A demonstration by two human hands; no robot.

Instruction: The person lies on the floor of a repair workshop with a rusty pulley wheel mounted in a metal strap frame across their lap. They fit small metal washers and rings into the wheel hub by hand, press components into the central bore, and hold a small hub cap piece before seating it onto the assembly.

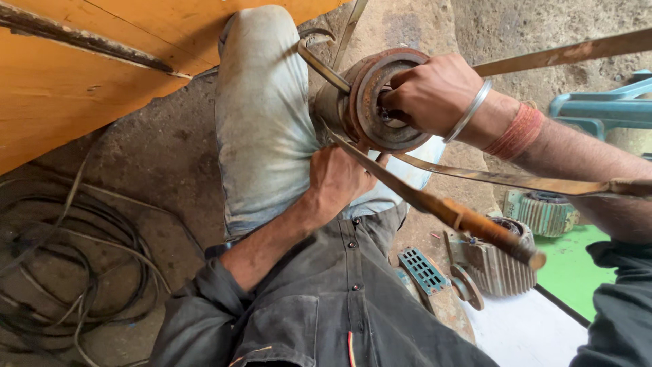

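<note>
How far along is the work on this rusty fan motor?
Done: nothing clearly finished; the blades are on the rusty motor hub. In hand: the right hand works fingers into the hub's centre while the left hand braces underneath. What is left cannot be judged.

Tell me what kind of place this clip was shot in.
Probably a small motor repair workshop. Finned motor housings sit on the rough concrete floor, black cables lie coiled nearby, and both hands work a rusty round motor part on the person's lap.
</note>
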